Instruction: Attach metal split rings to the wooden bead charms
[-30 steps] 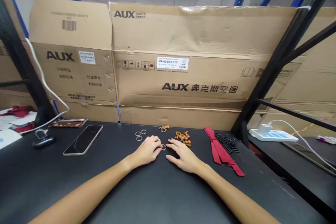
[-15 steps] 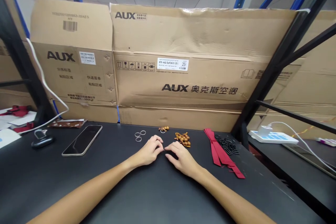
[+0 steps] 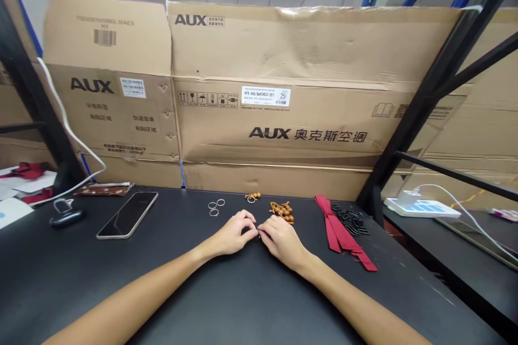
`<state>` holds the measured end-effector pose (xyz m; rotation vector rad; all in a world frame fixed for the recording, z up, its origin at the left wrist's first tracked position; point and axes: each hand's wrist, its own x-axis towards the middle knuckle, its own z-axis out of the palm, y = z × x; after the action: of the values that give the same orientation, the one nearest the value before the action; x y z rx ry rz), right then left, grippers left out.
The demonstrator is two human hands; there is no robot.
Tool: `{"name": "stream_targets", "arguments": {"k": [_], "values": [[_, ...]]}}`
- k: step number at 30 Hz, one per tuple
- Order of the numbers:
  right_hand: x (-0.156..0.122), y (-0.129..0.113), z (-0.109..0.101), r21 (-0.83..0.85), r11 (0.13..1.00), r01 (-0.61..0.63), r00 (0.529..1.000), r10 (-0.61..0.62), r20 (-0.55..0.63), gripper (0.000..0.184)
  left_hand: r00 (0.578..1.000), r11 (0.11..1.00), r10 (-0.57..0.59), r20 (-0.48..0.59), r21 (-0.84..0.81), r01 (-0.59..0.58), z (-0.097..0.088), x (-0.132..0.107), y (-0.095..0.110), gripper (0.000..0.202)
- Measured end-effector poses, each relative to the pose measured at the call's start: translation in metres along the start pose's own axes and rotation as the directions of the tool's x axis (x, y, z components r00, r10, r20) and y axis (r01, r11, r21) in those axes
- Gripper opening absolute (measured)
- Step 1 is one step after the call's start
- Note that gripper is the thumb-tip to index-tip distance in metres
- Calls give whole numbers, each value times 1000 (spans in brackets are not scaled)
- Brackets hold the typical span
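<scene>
My left hand (image 3: 238,233) and my right hand (image 3: 282,238) meet fingertip to fingertip above the black tabletop. Both are pinched closed around something small between them; a dark bit shows at the fingertips, too small to name. Left of my left hand lie three loose metal rings (image 3: 213,206). Beyond the hands sits a metal ring with brown gourd-shaped beads (image 3: 253,196). A pile of brown bead pendants (image 3: 282,211) with cords lies just behind my right hand, partly covered by it.
Red ribbon strips (image 3: 343,234) lie to the right, beside a heap of black clips (image 3: 351,221). A phone (image 3: 127,216) and a black earphone case (image 3: 67,218) are on the left. Cardboard (image 3: 275,54) walls the back; a power strip (image 3: 423,207) sits far right.
My right hand's thumb and fingers have closed into a pinch and come up against my left fingertips. The left hand has shifted slightly right.
</scene>
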<state>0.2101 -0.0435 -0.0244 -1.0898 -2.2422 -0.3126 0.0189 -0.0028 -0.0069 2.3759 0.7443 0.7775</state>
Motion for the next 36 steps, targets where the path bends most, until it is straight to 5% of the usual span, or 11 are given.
{"name": "stream_targets", "arguments": {"k": [10, 19, 36], "values": [[-1, 0, 1, 83, 996, -44, 998, 47, -36, 16, 998, 999, 44, 37, 4, -45, -3, -3, 5, 14], [-1, -1, 0, 238, 948, -211, 975, 223, -22, 7, 998, 999, 40, 37, -22, -39, -5, -2, 7, 22], [-1, 0, -3, 237, 956, -174, 982, 188, -35, 7, 996, 997, 62, 64, 50, -65, -4, -1, 6, 20]]}}
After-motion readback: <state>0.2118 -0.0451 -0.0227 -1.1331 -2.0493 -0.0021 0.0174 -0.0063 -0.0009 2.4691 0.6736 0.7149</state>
